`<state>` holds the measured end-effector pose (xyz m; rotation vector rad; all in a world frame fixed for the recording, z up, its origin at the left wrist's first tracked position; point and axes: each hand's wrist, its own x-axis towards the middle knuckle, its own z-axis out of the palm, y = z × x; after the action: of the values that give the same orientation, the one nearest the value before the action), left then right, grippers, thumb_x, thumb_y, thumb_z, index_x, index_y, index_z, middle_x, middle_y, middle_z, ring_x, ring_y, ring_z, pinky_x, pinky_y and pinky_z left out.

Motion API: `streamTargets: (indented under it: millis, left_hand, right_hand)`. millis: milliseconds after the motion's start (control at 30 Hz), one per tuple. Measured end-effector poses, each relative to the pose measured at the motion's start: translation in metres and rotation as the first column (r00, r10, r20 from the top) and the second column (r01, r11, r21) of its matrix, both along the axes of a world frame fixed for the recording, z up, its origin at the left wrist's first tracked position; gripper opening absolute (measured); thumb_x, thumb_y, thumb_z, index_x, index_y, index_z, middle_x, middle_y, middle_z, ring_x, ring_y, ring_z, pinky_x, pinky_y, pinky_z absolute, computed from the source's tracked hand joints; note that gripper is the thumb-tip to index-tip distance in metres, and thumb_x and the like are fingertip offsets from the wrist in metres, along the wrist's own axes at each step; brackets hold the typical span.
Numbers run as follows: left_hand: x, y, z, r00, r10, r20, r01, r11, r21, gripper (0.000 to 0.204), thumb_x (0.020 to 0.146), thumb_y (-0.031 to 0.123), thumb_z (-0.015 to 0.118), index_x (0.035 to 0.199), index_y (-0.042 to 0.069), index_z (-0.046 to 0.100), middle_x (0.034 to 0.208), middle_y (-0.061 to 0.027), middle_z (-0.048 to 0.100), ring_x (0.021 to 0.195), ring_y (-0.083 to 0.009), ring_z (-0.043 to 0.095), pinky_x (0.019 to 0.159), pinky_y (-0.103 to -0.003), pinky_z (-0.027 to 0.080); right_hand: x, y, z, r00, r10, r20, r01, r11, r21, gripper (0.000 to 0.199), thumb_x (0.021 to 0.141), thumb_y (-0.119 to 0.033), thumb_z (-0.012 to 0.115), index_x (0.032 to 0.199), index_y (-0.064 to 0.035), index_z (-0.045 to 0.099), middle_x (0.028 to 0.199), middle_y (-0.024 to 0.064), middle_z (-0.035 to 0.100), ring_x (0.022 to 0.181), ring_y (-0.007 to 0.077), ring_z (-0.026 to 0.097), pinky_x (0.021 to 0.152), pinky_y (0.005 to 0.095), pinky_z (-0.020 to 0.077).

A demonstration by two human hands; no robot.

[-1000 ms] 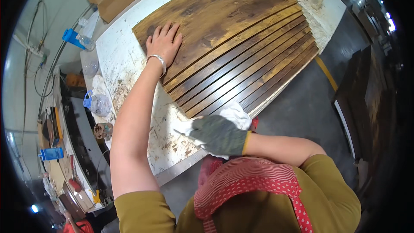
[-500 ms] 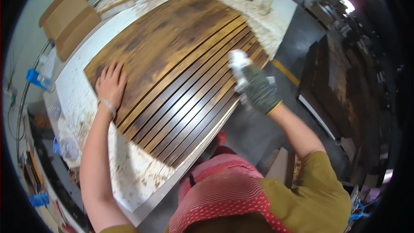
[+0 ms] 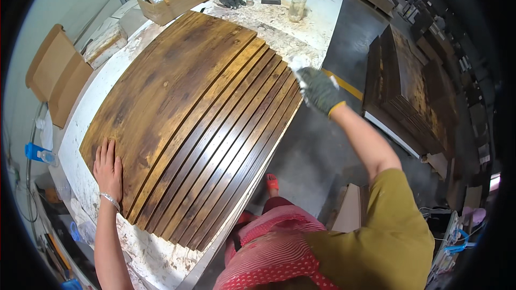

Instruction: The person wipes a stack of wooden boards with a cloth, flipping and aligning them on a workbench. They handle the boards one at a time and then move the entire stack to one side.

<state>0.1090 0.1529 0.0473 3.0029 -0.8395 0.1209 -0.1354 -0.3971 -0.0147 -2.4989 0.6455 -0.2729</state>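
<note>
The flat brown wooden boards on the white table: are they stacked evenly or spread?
Spread, like steps: the flat brown wooden boards overlap, each lower one showing a narrow strip beside the broad top board.

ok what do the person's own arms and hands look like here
The left hand is bare, with a silver-coloured bracelet at the wrist. The right hand wears a dark grey-green glove with a yellow cuff edge. A short olive sleeve covers the right upper arm.
</note>
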Motion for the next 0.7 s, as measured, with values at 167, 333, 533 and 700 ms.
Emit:
streamTargets:
  millis: [167, 333, 533, 700]
  left_hand:
    - [0.001, 0.004, -0.002, 1.0, -0.005, 0.0, 0.005, 1.0, 0.023, 0.047, 0.095, 0.029, 0.035, 0.14, 0.014, 0.036, 0.148, -0.0042, 0.028, 0.136, -0.0288, 0.024, 0.11, -0.042, 0.018]
    - [0.001, 0.006, 0.003, 1.0, -0.022, -0.011, 0.022, 0.999, 0.028, 0.049, 0.096, 0.032, 0.031, 0.14, 0.011, 0.035, 0.149, -0.0058, 0.028, 0.136, -0.0314, 0.023, 0.11, -0.043, 0.017]
    - [0.003, 0.002, -0.001, 1.0, -0.015, -0.019, 0.016, 0.999, 0.044, 0.05, 0.096, 0.035, 0.029, 0.14, 0.012, 0.035, 0.149, -0.0067, 0.027, 0.137, -0.0313, 0.022, 0.111, -0.043, 0.016]
    - [0.004, -0.002, 0.002, 1.0, -0.008, -0.02, 0.008, 1.0, 0.019, 0.051, 0.097, 0.037, 0.027, 0.14, 0.011, 0.036, 0.148, -0.0071, 0.028, 0.137, -0.0318, 0.022, 0.111, -0.043, 0.015]
  right_hand:
    - [0.02, 0.023, 0.044, 0.945, 0.319, 0.07, -0.238, 0.82, -0.521, 0.032, 0.081, -0.016, 0.053, 0.112, -0.008, 0.057, 0.089, 0.0114, 0.059, 0.082, 0.0275, 0.059, 0.067, 0.0391, 0.0473]
    - [0.005, 0.011, -0.003, 0.9, 0.433, 0.044, -0.319, 0.724, -0.611, 0.033, 0.079, -0.015, 0.054, 0.11, -0.0058, 0.055, 0.096, 0.0115, 0.058, 0.082, 0.0294, 0.057, 0.069, 0.0404, 0.0463]
    - [0.003, -0.025, 0.011, 0.903, 0.43, 0.015, -0.302, 0.66, -0.688, 0.044, 0.077, -0.011, 0.052, 0.121, -0.006, 0.052, 0.103, 0.0121, 0.058, 0.091, 0.0304, 0.057, 0.075, 0.0395, 0.0466]
    - [0.002, -0.015, -0.02, 0.896, 0.443, 0.012, -0.393, 0.806, -0.444, 0.041, 0.077, -0.012, 0.053, 0.118, -0.009, 0.055, 0.104, 0.0149, 0.057, 0.097, 0.0318, 0.055, 0.078, 0.0418, 0.045]
